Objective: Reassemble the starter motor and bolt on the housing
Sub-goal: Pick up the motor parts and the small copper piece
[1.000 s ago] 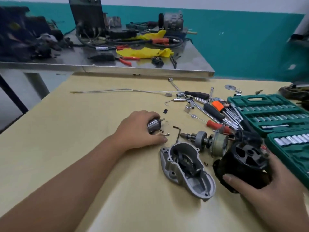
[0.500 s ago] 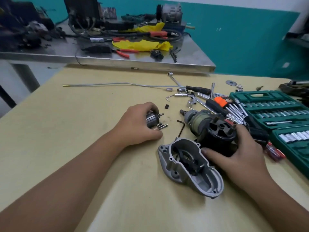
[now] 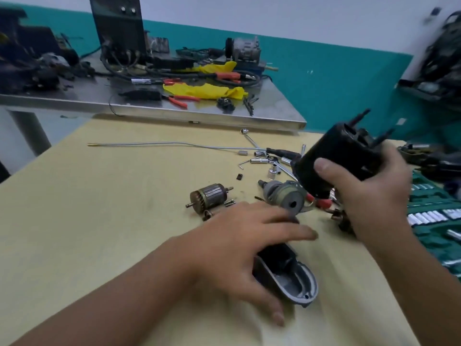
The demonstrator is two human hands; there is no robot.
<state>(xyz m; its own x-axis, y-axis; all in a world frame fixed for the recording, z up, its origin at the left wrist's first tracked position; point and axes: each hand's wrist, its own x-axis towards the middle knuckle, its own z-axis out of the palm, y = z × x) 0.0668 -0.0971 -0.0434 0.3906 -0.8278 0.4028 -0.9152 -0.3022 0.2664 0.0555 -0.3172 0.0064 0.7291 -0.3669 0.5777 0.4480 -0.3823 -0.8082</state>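
Teal-and-white wall (image 3: 324, 78) behind a steel bench (image 3: 224, 118); pale, perhaps wooden, tabletop (image 3: 99, 208).

Black cylindrical motor body (image 3: 336, 158) held tilted above table; copper-wound armature (image 3: 209, 198) lies on its side, grey aluminium housing (image 3: 296, 283) open-side up nearer, gear assembly (image 3: 287, 196) between.

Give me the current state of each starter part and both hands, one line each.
Black motor casing: lifted off the table, tilted, gripped by the right hand.
Armature: lying on its side on the table, untouched.
Grey housing: on the table, open side up, partly covered by the left hand.
Left hand: fingers spread, holding nothing.
Gear assembly: on the table, not fitted.
Socket set case: open.
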